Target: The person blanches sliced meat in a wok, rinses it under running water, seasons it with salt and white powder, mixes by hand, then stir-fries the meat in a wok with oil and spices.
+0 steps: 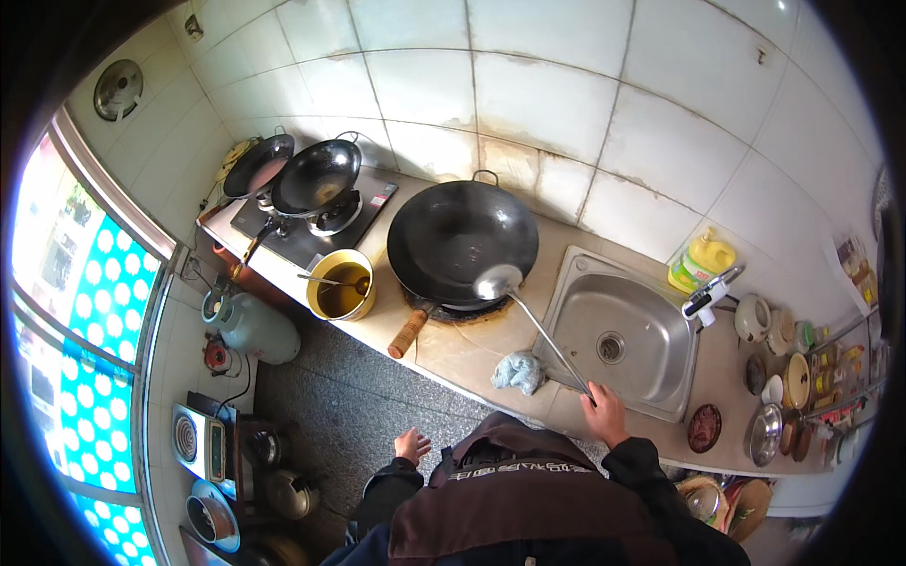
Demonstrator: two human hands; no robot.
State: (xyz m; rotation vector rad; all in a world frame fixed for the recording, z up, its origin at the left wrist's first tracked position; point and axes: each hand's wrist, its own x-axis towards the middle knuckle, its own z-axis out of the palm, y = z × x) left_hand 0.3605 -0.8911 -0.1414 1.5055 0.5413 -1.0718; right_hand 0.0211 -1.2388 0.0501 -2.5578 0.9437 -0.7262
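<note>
My right hand (606,417) is closed around the handle end of a long metal ladle (499,283), whose bowl rests at the lower right rim of a large black wok (460,237). The wok has a wooden handle (408,335) pointing towards me and stands on a burner set in the counter. My left hand (412,446) hangs over the floor, fingers apart and nothing in it. A yellow tub (369,301) of dark oil, with a small ladle (362,285) in it, stands left of the wok. A crumpled blue-grey cloth (519,372) lies near the counter's front edge.
A steel sink (601,311) lies right of the wok, with a yellow detergent bottle (702,260) behind it. Two smaller woks, one here (318,177), sit on the gas hob (297,240) at left. A dish of dark red food (704,429) is beyond the sink; a gas cylinder (258,329) stands below left.
</note>
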